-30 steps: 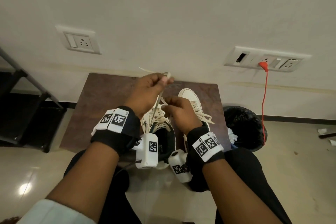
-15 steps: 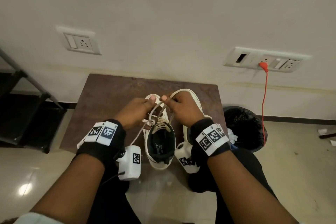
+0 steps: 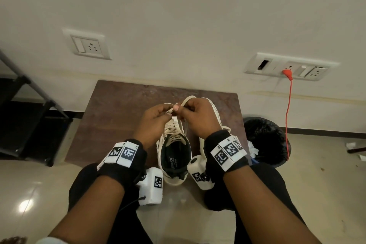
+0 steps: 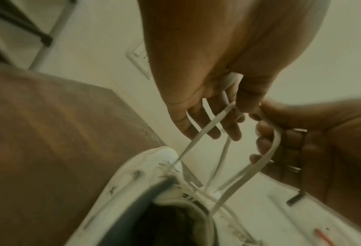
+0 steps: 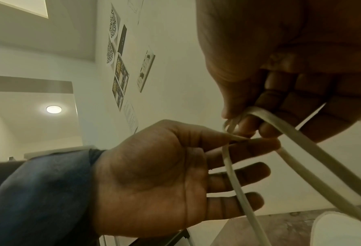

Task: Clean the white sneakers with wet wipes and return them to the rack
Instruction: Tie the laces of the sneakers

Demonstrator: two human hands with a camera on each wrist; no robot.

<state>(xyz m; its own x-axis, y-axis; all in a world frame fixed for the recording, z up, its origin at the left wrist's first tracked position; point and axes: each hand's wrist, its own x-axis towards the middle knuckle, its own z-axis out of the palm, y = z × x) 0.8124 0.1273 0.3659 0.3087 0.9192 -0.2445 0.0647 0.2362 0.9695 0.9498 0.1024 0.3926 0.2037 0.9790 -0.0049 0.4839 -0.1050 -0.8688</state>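
Note:
Two white sneakers stand on a small brown table (image 3: 118, 117). The near sneaker (image 3: 174, 154) has a dark lining and faces away from me; the second sneaker (image 3: 214, 113) is mostly hidden behind my right hand. My left hand (image 3: 158, 117) pinches one strand of the near sneaker's white lace (image 4: 198, 136) between thumb and forefinger. My right hand (image 3: 196, 117) pinches a loop of the same lace (image 5: 257, 114). Both hands meet above the laced part of the sneaker, fingertips almost touching, with the lace drawn up taut from the eyelets.
A black rack (image 3: 29, 121) stands on the floor at the left. At the right of the table a bin lined with a black bag (image 3: 267, 140) holds white wipes. An orange cord (image 3: 288, 113) hangs from the wall socket. My knees are under the table's near edge.
My left hand came down from its raised pull and both hands moved together farther along the sneaker, away from me. They now hold the lace strands close together above it.

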